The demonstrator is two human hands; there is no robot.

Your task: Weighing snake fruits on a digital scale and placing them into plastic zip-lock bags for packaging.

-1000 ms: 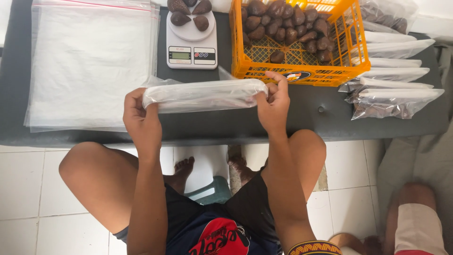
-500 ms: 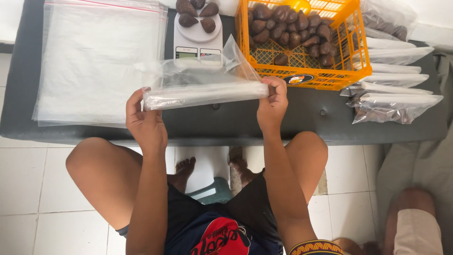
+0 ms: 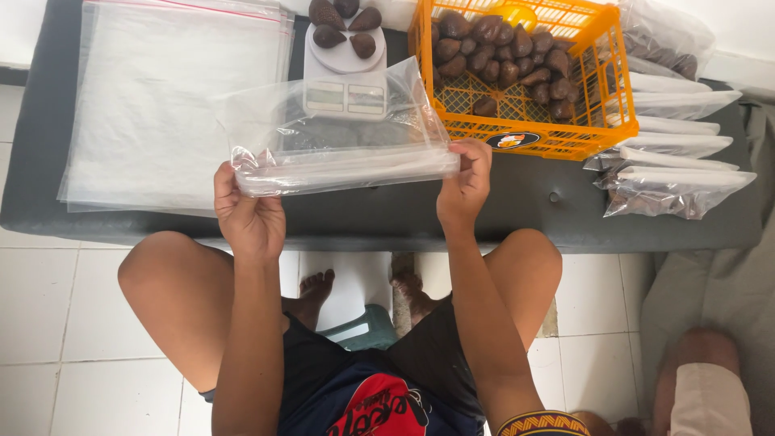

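Observation:
I hold a clear plastic bag [image 3: 343, 141] stretched between both hands above the dark bench. My left hand [image 3: 246, 211] pinches its left end and my right hand [image 3: 464, 179] pinches its right end. The bag is unfolding, its upper flap lifted toward a small white kitchen scale [image 3: 345, 71]. Three brown scaly fruits [image 3: 345, 26] lie on the scale's plate. Right of the scale stands an orange plastic crate [image 3: 525, 121] with several more of the same brown fruits [image 3: 500, 52].
A stack of large clear zip bags [image 3: 161, 105] lies on the bench's left. Several filled, sealed bags [image 3: 674, 173] are piled at the right. The dark padded bench [image 3: 565, 214] ends just before my knees. Another person's leg [image 3: 702, 379] is at lower right.
The bag was a tight folded strip between my hands; it has opened, its flap spreading upward over the scale. My hands have stayed about the same distance apart.

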